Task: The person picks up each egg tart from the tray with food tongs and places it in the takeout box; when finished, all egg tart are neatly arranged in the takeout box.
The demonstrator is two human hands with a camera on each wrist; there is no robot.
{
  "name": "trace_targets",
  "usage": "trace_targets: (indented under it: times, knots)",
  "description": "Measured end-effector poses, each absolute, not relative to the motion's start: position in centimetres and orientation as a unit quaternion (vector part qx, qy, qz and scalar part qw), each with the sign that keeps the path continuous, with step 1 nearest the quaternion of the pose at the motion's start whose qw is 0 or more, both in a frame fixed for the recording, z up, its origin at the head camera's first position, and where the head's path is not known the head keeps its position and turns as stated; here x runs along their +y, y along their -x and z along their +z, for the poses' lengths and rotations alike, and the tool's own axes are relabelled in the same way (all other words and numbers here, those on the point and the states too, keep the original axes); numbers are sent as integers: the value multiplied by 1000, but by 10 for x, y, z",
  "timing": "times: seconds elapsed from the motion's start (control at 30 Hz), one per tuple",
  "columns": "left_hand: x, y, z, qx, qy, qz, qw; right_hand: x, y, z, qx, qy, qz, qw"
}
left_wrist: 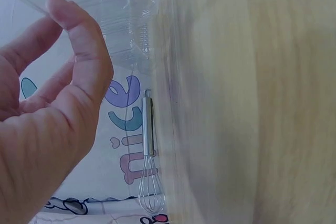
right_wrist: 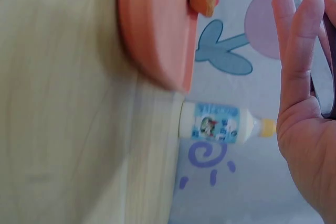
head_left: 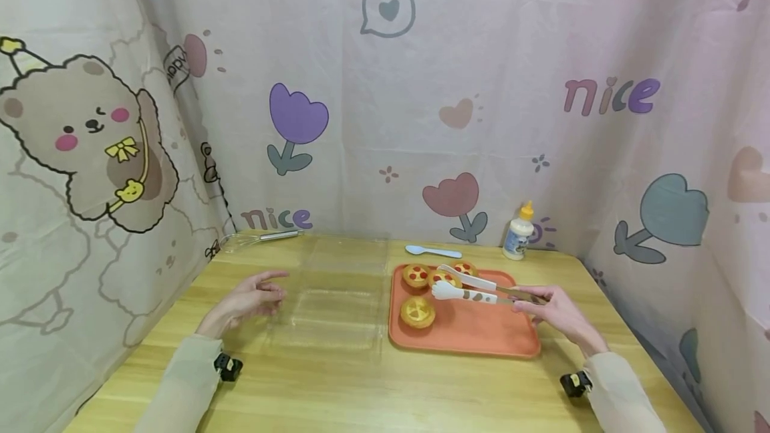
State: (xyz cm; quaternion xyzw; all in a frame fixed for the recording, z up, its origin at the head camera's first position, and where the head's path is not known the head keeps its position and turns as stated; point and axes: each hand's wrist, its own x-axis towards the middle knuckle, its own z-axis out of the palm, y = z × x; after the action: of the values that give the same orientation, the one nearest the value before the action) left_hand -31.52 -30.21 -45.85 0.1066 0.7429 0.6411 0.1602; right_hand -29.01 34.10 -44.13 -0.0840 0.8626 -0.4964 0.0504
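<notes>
My right hand [head_left: 556, 313] grips a pair of tongs [head_left: 481, 296] with white, paw-shaped ends. The tong arms stand apart above an orange tray [head_left: 475, 336]. Three small tarts with red toppings, among them the near-left one [head_left: 416, 276], sit toward the tray's back, partly behind the tongs. Closer to the front lies a plain yellow tart [head_left: 418, 313]. My left hand [head_left: 249, 299] hovers by the left side of a clear plastic container [head_left: 337, 346], fingers loosely bent. In the left wrist view the fingertips overlap the container's edge [left_wrist: 126, 19]; contact cannot be made out.
A whisk [head_left: 279, 236] lies at the back left of the wooden table. Behind the tray is a light blue spoon [head_left: 433, 252]. A white bottle with a yellow cap [head_left: 518, 236] stands at the back right. Patterned curtains [head_left: 373, 105] enclose the table's back and sides.
</notes>
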Motion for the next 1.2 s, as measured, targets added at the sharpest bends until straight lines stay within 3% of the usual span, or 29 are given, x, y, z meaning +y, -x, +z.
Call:
trace_targets:
  times: [0.7, 1.2]
  knots:
    - [-301, 314, -463, 747, -97, 637, 162, 280, 289, -430, 835, 176, -518, 58]
    - [-299, 318, -457, 733, -104, 651, 169, 238, 297, -430, 812, 157, -559, 56]
